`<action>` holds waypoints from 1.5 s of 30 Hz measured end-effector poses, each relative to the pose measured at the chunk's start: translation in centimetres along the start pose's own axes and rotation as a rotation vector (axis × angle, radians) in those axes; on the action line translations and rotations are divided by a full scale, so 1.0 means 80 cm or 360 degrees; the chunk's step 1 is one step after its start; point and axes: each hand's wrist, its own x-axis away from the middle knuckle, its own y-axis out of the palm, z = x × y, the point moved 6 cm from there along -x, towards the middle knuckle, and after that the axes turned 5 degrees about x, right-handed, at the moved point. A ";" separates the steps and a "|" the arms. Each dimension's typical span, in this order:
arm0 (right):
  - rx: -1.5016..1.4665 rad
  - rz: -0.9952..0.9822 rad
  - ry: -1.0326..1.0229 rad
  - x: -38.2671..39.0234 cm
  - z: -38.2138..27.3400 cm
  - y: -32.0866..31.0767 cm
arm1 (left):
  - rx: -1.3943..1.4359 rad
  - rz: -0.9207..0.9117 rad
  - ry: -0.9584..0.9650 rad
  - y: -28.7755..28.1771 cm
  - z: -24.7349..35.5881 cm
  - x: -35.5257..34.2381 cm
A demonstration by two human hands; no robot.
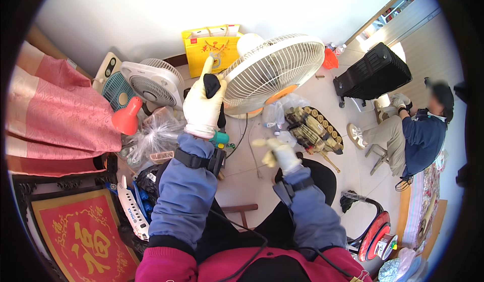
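- The large white fan [275, 70], with a round wire cage and an orange centre, stands on the pale tiled floor [239, 181], tilted so its cage leans to one side; it serves as the landmark here.
- The left hand [201, 103], in a white glove, is just left of the large white fan, near its cage. Its index finger points up, and it grips a small black piece [212, 85] by the thumb (what the piece is cannot be told).
- The right hand [282, 157], also gloved, is in front of the large white fan, apart from it. Its fingers are bent and blurred; whether they close on anything cannot be told.
- Behind the large white fan, toward its left, stands a yellow paper bag [197, 55].
- Left of the large white fan are a white box fan [151, 82] and a red lamp shade [126, 116].
- In front of the large white fan, toward its right, lies a tan toy tank [312, 130].
- Right of the large white fan stands a black heater [373, 72]; farther right, a person [423, 135] in dark blue sits on a stool [379, 156].
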 end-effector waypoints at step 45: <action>-0.1243 0.0275 0.0182 -0.062 -0.055 -0.094 | 0.0191 -0.0338 -0.0356 0.029 -0.037 -0.012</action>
